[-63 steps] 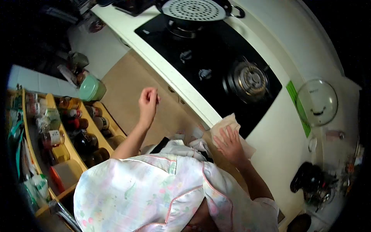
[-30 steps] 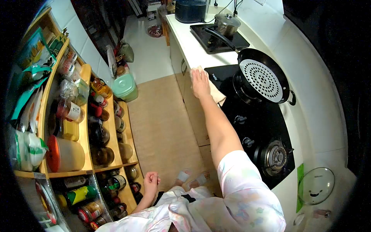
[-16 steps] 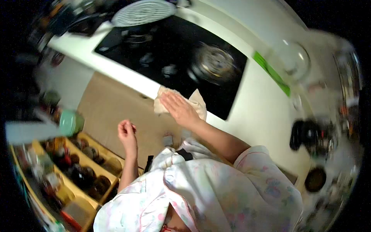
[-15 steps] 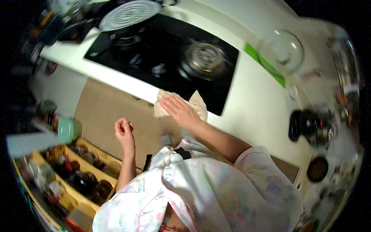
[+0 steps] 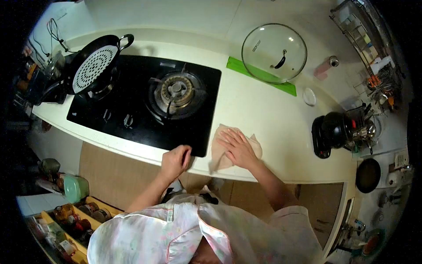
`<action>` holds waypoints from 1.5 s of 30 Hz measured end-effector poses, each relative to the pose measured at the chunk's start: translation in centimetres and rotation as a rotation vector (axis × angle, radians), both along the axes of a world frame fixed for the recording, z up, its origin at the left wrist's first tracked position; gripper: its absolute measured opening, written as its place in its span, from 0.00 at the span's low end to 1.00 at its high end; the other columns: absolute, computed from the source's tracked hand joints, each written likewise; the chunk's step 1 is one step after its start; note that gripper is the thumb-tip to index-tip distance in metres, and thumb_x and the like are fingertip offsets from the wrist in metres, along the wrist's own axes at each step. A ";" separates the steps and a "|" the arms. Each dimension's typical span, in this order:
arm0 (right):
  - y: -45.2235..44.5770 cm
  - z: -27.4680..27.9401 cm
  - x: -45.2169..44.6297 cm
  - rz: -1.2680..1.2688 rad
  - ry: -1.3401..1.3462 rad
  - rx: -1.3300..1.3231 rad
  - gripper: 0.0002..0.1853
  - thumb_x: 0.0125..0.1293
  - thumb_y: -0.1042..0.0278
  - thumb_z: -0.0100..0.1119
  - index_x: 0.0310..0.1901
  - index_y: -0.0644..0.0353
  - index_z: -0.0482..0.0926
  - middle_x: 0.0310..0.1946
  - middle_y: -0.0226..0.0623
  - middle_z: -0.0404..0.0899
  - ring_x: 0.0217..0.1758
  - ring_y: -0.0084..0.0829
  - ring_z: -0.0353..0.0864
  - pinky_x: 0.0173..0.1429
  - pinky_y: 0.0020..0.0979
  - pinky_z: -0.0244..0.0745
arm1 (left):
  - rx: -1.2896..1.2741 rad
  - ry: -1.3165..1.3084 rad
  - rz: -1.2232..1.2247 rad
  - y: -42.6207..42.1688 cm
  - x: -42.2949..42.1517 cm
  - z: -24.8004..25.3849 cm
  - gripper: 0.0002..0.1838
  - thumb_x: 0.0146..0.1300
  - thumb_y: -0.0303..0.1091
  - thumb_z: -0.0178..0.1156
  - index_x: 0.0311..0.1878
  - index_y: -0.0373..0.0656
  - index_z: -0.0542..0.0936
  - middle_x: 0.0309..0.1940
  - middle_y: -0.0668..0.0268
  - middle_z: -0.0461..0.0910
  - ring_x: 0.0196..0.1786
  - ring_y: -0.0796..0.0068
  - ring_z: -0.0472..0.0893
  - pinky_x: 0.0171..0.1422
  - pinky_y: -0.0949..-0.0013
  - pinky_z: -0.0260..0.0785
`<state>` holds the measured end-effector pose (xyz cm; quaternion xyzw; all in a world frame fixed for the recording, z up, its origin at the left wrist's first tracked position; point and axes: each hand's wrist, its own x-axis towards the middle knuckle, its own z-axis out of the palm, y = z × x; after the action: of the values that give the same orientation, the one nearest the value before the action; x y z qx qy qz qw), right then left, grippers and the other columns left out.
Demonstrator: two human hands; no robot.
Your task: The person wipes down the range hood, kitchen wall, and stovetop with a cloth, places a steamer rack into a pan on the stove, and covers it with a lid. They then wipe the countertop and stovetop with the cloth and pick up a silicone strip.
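Note:
My right hand (image 5: 238,148) lies flat with fingers spread on a pale cloth (image 5: 218,155), which rests on the white counter (image 5: 281,145) just right of the black gas stove (image 5: 140,99). My left hand (image 5: 175,162) is curled closed at the counter's front edge, by the stove's near right corner; whatever its fingers may hold is hidden. Behind the hands is a bare burner (image 5: 176,88). On the left burner stands a black wok (image 5: 112,44) with a perforated steamer plate (image 5: 93,68).
A glass lid (image 5: 274,48) leans against the wall behind a green strip (image 5: 263,77). At the right stand a black appliance (image 5: 336,130) and a dark pan (image 5: 368,176). A shelf (image 5: 46,218) of jars and a green tub (image 5: 75,188) are at the lower left.
The view has swung toward the right part of the counter. My right hand and the cloth have moved from the stove's front edge to the counter beside it. My left hand has come forward to the edge.

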<state>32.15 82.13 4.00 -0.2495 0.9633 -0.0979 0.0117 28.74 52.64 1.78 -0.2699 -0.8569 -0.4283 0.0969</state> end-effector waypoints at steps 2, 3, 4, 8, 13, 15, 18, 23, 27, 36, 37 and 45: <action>1.3 -0.2 -3.7 -0.028 0.051 0.011 0.32 0.67 0.60 0.58 0.73 0.47 0.65 0.75 0.34 0.60 0.80 0.40 0.51 0.81 0.46 0.43 | -0.123 0.063 0.015 -0.1 0.4 0.5 0.07 0.59 0.26 0.65 0.40 0.42 0.79 0.29 0.57 0.83 0.28 0.59 0.83 0.31 0.63 0.75; 2.0 -0.6 -6.0 -0.040 0.090 0.005 0.31 0.68 0.60 0.56 0.73 0.49 0.64 0.76 0.34 0.59 0.80 0.40 0.51 0.81 0.46 0.42 | -0.128 0.019 0.039 0.0 0.4 0.2 0.06 0.59 0.26 0.65 0.39 0.42 0.79 0.27 0.58 0.82 0.27 0.60 0.83 0.31 0.63 0.74; 2.8 -1.1 -8.2 -0.053 0.123 -0.003 0.31 0.69 0.60 0.54 0.73 0.51 0.63 0.76 0.35 0.59 0.80 0.40 0.51 0.81 0.46 0.42 | -0.140 0.026 0.065 0.4 0.4 0.1 0.06 0.59 0.26 0.65 0.39 0.42 0.79 0.26 0.58 0.82 0.26 0.60 0.83 0.30 0.63 0.74; 5.0 -3.3 -16.8 -0.074 0.239 -0.044 0.29 0.72 0.59 0.48 0.73 0.56 0.63 0.75 0.36 0.59 0.79 0.39 0.53 0.81 0.45 0.43 | -0.201 0.066 0.142 0.7 0.6 -0.7 0.07 0.56 0.27 0.65 0.38 0.42 0.79 0.23 0.59 0.80 0.24 0.60 0.81 0.29 0.63 0.73; 7.1 -5.3 -25.6 -0.243 0.349 -0.061 0.29 0.73 0.55 0.46 0.71 0.60 0.66 0.74 0.36 0.61 0.79 0.35 0.53 0.81 0.45 0.42 | -0.223 0.090 0.329 0.9 1.0 -2.8 0.07 0.54 0.26 0.62 0.37 0.44 0.79 0.20 0.62 0.78 0.21 0.64 0.80 0.28 0.65 0.72; 7.7 -5.3 -27.2 -0.246 0.357 -0.094 0.29 0.72 0.53 0.47 0.69 0.60 0.67 0.73 0.36 0.62 0.78 0.36 0.53 0.80 0.46 0.42 | -0.279 0.100 0.378 1.3 1.0 -2.5 0.07 0.55 0.27 0.62 0.37 0.44 0.79 0.20 0.62 0.78 0.20 0.66 0.79 0.28 0.66 0.72; 8.5 -5.2 -26.2 -0.290 0.242 -0.122 0.28 0.74 0.53 0.45 0.71 0.56 0.64 0.75 0.31 0.58 0.79 0.33 0.51 0.81 0.41 0.37 | -0.290 0.112 0.379 1.4 1.1 -2.7 0.06 0.57 0.25 0.58 0.38 0.44 0.76 0.19 0.61 0.77 0.19 0.62 0.78 0.26 0.64 0.71; 14.9 -4.0 -20.3 -0.465 0.203 -0.099 0.30 0.73 0.53 0.45 0.73 0.55 0.60 0.76 0.33 0.57 0.80 0.33 0.50 0.81 0.42 0.39 | -0.307 0.110 0.404 2.1 1.1 -1.9 0.04 0.59 0.26 0.57 0.38 0.44 0.75 0.20 0.57 0.78 0.20 0.55 0.79 0.27 0.60 0.72; 22.5 -3.9 -15.9 -0.625 0.127 0.008 0.32 0.72 0.52 0.47 0.75 0.54 0.58 0.75 0.34 0.57 0.80 0.36 0.49 0.81 0.44 0.41 | -0.307 0.115 0.390 2.4 1.1 -1.2 0.02 0.62 0.27 0.56 0.37 0.42 0.74 0.22 0.55 0.79 0.22 0.56 0.80 0.28 0.62 0.72; 35.8 -7.3 -6.5 -1.089 0.362 0.104 0.34 0.68 0.51 0.53 0.71 0.63 0.64 0.73 0.48 0.61 0.76 0.53 0.57 0.78 0.54 0.46 | -0.274 0.027 0.385 2.0 1.2 -1.3 0.03 0.64 0.27 0.58 0.40 0.42 0.76 0.20 0.56 0.78 0.21 0.57 0.80 0.27 0.63 0.72; 35.0 -7.0 -5.4 -1.131 0.264 0.151 0.34 0.70 0.50 0.48 0.72 0.61 0.60 0.75 0.47 0.57 0.77 0.51 0.53 0.80 0.52 0.41 | -0.222 0.008 0.386 1.9 1.3 -1.4 0.03 0.64 0.26 0.58 0.40 0.42 0.76 0.20 0.57 0.78 0.20 0.60 0.79 0.27 0.64 0.71; 12.6 -4.6 2.9 -0.766 -0.053 0.256 0.39 0.76 0.44 0.40 0.77 0.65 0.47 0.79 0.54 0.40 0.82 0.56 0.36 0.82 0.56 0.26 | 0.077 -0.111 0.064 16.8 -6.2 3.8 0.06 0.66 0.28 0.60 0.43 0.39 0.81 0.30 0.56 0.81 0.30 0.61 0.82 0.37 0.66 0.74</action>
<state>35.09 94.76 -0.63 0.1339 0.9904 0.0190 0.0304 22.54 69.39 5.54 -0.2142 -0.8520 -0.4721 0.0731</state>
